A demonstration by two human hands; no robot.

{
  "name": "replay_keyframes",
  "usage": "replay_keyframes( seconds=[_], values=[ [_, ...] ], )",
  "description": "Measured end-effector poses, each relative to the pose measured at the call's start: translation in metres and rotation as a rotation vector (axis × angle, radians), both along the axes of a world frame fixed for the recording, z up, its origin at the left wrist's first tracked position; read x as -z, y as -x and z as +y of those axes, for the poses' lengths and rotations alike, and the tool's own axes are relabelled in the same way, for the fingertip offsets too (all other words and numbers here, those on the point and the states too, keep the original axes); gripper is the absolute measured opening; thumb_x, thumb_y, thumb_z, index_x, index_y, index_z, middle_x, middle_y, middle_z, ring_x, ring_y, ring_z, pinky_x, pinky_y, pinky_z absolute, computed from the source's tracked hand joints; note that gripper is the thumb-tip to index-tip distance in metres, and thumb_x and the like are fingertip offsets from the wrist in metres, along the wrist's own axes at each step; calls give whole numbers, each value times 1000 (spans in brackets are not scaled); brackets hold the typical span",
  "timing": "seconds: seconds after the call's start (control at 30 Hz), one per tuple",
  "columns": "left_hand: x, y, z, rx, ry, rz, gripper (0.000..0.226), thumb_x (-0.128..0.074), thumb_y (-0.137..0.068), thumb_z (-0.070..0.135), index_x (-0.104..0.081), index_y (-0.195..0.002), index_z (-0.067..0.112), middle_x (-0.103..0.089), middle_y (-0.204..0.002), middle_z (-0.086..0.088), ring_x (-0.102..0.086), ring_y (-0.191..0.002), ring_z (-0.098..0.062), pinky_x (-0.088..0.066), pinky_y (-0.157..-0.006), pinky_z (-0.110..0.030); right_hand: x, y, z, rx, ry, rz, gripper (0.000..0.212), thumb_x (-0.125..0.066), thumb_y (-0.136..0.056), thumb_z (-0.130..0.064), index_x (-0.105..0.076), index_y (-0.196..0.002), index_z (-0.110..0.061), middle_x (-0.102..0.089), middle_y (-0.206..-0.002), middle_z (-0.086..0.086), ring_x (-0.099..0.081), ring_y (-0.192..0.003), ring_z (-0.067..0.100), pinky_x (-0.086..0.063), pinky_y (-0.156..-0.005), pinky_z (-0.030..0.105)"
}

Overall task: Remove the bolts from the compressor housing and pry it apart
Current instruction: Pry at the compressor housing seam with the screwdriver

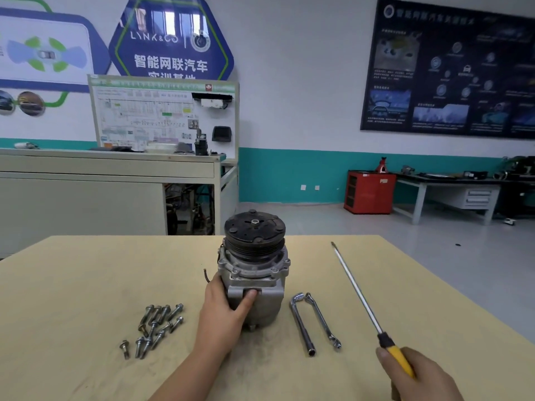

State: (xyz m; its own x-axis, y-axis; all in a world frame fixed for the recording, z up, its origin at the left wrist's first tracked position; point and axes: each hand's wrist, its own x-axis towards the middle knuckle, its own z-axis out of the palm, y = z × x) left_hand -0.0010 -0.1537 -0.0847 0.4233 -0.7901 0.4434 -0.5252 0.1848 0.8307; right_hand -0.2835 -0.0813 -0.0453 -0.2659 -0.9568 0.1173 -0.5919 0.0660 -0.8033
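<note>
Left hand (224, 311) grips compressor (254, 267); right hand (417, 377) holds screwdriver (359, 296) near table (86, 285) edge.

- A grey cast-metal compressor housing (252, 285) with a black pulley on top stands upright on the tan wooden counter (86, 270).
- The left hand (224, 311) grips its left side.
- The right hand (417, 374) holds a long yellow-handled screwdriver (362, 296).
- Loose steel bolts (156, 328) lie left of the housing; two silver socket wrenches (314, 322) lie to its right.

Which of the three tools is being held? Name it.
The long screwdriver, its yellow handle gripped by the right hand; the two steel wrenches lie untouched on the table beside the compressor.
</note>
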Motion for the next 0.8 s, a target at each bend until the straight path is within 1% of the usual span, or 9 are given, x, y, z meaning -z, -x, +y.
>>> replay_keyframes(
  seconds=[0.1,0.23,0.33,0.4,0.53,0.6,0.7,0.73,0.8],
  values=[
    [1,0,-1,3,1,8,62,-69,-81,42,-42,-133,21,-51,-124,2,-51,-112,-15,-37,-83,-26,0,2,-36,-51,-199,72,29,-59,-88,-30,-53,-77,-3,-51,-69,11,-51,-65,23,-38,-58,27],
    [0,-2,0,20,-4,31,69,-70,-78,44,-40,-137,21,-51,-127,3,-52,-116,-16,-39,-85,-27,10,-6,-74,-40,-190,307,26,-57,-86,-29,-48,-69,-11,-48,-65,1,-47,-61,14,-29,-49,23],
    [-5,-2,1,60,-10,64,96,-74,-77,41,-17,-151,21,-47,-138,12,-48,-125,-12,-41,-99,-30,19,-11,-93,41,-115,339,22,-60,-83,-26,-53,-71,-9,-54,-67,2,-50,-63,17,-29,-46,25],
    [-10,-4,5,93,-22,86,112,-77,-73,46,-1,-154,28,-42,-133,24,-46,-123,-4,-38,-97,-24,22,-14,-102,67,-85,340,20,-61,-81,-25,-57,-72,-8,-57,-71,5,-51,-64,19,-28,-46,26],
    [-16,-16,14,148,13,27,105,-67,-59,65,-19,-149,37,-45,-133,29,-44,-121,8,-37,-95,-19,23,-15,-112,99,-123,403,20,-62,-78,-25,-59,-68,-7,-58,-71,8,-55,-65,22,-29,-46,25],
    [-19,-21,16,135,20,34,102,-63,-59,65,-23,-148,34,-40,-139,22,-39,-129,1,-32,-103,-23,22,-16,-114,86,-176,408,21,-62,-77,-28,-60,-74,-7,-59,-77,9,-59,-74,27,-39,-52,26],
    [-29,-23,17,145,48,87,90,-55,-57,66,-27,-138,43,-34,-142,22,-33,-131,1,-26,-104,-23,11,-22,-115,69,-202,491,40,-63,-81,-47,-61,-101,-12,-56,-109,9,-50,-105,32,-46,-77,34],
    [-33,-25,17,161,55,96,84,-55,-56,65,-28,-134,47,-34,-140,24,-34,-129,4,-26,-104,-22,3,-27,-114,42,-118,472,50,-63,-81,-52,-60,-113,-13,-55,-118,8,-46,-113,31,-44,-83,36],
    [-45,-29,16,206,62,101,80,-57,-56,66,-31,-130,48,-38,-138,25,-35,-125,10,-29,-104,-20,-19,-43,-111,-96,116,219,59,-65,-79,-53,-56,-124,-18,-56,-123,1,-47,-116,23,-41,-87,35]
  ],
)
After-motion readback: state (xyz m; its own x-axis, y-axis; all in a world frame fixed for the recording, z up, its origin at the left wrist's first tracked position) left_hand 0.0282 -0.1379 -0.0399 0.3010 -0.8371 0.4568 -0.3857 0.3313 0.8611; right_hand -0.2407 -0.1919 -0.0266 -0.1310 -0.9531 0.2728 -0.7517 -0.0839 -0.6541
